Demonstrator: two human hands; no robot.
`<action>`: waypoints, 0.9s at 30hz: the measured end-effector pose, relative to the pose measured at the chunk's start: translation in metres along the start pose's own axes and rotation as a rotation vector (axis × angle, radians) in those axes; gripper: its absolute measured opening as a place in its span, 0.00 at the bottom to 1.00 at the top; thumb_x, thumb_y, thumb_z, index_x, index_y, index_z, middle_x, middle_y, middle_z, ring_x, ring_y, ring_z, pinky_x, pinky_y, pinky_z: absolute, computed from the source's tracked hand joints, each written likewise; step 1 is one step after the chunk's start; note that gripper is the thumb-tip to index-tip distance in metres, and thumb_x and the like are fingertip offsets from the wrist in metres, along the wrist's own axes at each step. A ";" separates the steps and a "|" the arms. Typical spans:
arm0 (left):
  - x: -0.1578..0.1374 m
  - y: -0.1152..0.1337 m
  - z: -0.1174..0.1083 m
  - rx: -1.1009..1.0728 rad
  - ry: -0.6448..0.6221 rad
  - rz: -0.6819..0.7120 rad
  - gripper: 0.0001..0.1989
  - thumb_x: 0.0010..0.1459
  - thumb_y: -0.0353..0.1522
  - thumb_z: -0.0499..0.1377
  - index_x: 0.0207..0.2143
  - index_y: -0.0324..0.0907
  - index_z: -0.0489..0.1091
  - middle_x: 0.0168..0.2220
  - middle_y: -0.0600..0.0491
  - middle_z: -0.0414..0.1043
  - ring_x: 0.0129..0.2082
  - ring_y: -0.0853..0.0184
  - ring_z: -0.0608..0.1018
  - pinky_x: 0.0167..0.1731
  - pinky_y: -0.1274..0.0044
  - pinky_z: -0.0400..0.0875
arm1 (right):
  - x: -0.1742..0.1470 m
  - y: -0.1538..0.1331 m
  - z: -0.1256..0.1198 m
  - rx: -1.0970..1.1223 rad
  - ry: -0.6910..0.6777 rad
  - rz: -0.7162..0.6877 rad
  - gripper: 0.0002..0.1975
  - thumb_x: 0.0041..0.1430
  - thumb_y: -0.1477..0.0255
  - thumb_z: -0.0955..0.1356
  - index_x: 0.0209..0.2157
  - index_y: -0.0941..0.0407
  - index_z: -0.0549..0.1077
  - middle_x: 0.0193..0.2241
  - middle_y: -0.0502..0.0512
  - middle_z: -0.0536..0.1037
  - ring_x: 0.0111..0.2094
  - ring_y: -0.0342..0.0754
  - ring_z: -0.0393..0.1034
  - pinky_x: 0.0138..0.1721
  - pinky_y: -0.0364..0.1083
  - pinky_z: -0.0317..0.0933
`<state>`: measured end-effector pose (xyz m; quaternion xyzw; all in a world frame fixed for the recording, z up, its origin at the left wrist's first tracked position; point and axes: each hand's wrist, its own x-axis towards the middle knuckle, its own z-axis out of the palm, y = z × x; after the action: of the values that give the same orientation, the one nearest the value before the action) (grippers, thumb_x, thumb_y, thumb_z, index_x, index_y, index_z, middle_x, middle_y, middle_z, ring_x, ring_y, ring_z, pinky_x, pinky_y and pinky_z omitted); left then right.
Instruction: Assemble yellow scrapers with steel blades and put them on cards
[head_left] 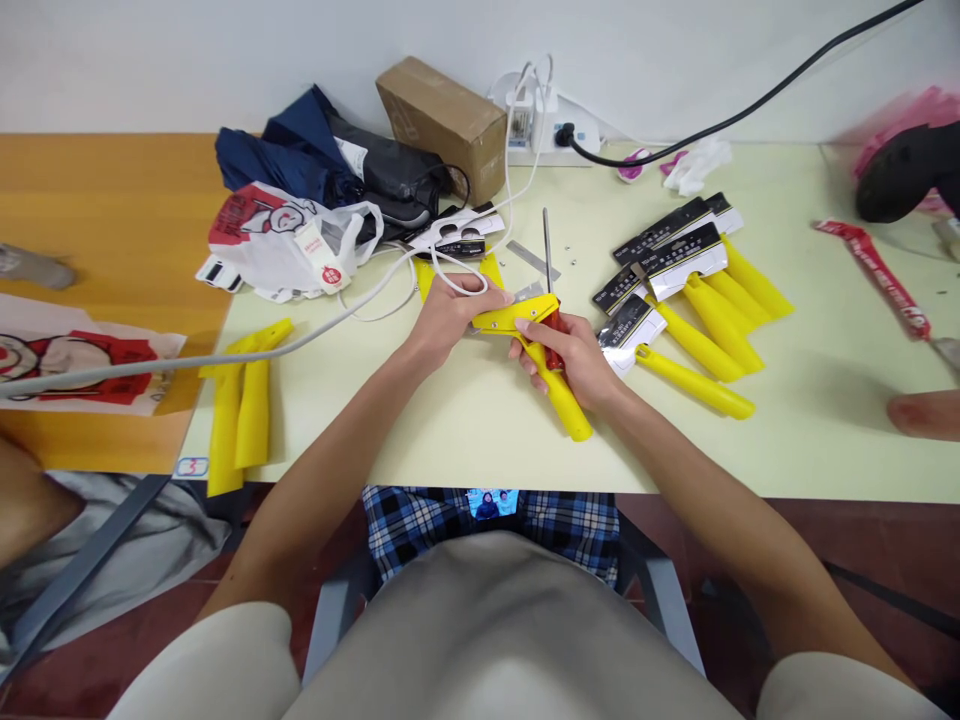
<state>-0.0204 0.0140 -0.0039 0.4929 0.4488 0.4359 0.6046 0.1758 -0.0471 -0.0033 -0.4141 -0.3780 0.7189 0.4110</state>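
A yellow plastic scraper (pixel 559 395) is held over the table, its wide head between my hands and its handle slanting down to the right. My left hand (pixel 454 315) is closed on the left end of the head, near a metal blade (pixel 529 291). My right hand (pixel 574 358) steadies the head with the thumb and also grips a screwdriver (pixel 554 345) with a red handle, its shaft pointing up and away. Behind the scraper lie a loose flat blade (pixel 532 259) and several small screws (pixel 574 262). A white cable loop crosses just above my left hand.
Several yellow scrapers in black-and-white sleeves (pixel 694 300) lie at the right. Bare yellow scrapers (pixel 241 410) overhang the left front edge. A plastic bag (pixel 274 240), dark umbrella (pixel 292 150), cardboard box (pixel 446 120) and power strip (pixel 566 140) stand behind. A red wrapper (pixel 877 275) lies far right.
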 end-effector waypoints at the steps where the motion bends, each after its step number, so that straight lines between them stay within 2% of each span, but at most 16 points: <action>1: 0.000 0.000 0.001 0.009 0.013 -0.001 0.14 0.49 0.39 0.79 0.24 0.42 0.80 0.27 0.55 0.73 0.29 0.69 0.71 0.29 0.76 0.61 | 0.000 0.000 0.000 -0.003 0.005 0.002 0.24 0.61 0.56 0.81 0.41 0.60 0.75 0.37 0.60 0.82 0.24 0.41 0.67 0.17 0.41 0.63; 5: -0.002 0.002 0.003 0.081 0.034 0.071 0.15 0.51 0.41 0.79 0.25 0.42 0.81 0.27 0.55 0.75 0.30 0.68 0.72 0.31 0.75 0.64 | -0.001 -0.001 0.000 -0.012 0.005 0.017 0.24 0.60 0.56 0.82 0.40 0.60 0.75 0.37 0.60 0.82 0.24 0.41 0.68 0.17 0.42 0.63; 14: -0.001 0.000 -0.001 0.131 -0.079 0.125 0.17 0.52 0.47 0.80 0.33 0.44 0.89 0.35 0.49 0.85 0.35 0.64 0.79 0.39 0.74 0.74 | -0.001 -0.002 -0.002 -0.039 -0.018 0.061 0.22 0.60 0.58 0.81 0.36 0.60 0.75 0.32 0.59 0.80 0.21 0.41 0.67 0.17 0.42 0.61; 20: 0.000 0.007 -0.007 0.150 -0.159 0.111 0.16 0.53 0.46 0.80 0.32 0.43 0.88 0.33 0.50 0.82 0.33 0.66 0.77 0.35 0.74 0.71 | -0.003 -0.005 0.000 -0.052 -0.048 0.071 0.22 0.60 0.57 0.81 0.35 0.61 0.76 0.27 0.56 0.77 0.18 0.41 0.65 0.16 0.42 0.59; 24: 0.001 0.011 -0.014 0.243 -0.175 0.146 0.18 0.55 0.46 0.78 0.25 0.42 0.83 0.30 0.51 0.79 0.31 0.67 0.74 0.31 0.74 0.66 | -0.003 -0.004 0.000 -0.057 -0.042 0.069 0.23 0.61 0.55 0.81 0.36 0.61 0.77 0.27 0.57 0.77 0.19 0.41 0.66 0.16 0.42 0.61; 27: 0.002 0.008 -0.015 0.224 -0.175 0.163 0.19 0.54 0.46 0.79 0.26 0.43 0.82 0.29 0.52 0.76 0.30 0.66 0.74 0.31 0.74 0.68 | -0.002 -0.001 -0.003 -0.052 -0.052 0.071 0.22 0.64 0.56 0.80 0.36 0.61 0.77 0.28 0.58 0.78 0.20 0.41 0.65 0.16 0.42 0.61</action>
<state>-0.0352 0.0199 0.0018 0.6281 0.3989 0.3863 0.5451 0.1794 -0.0476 -0.0027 -0.4189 -0.3921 0.7336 0.3642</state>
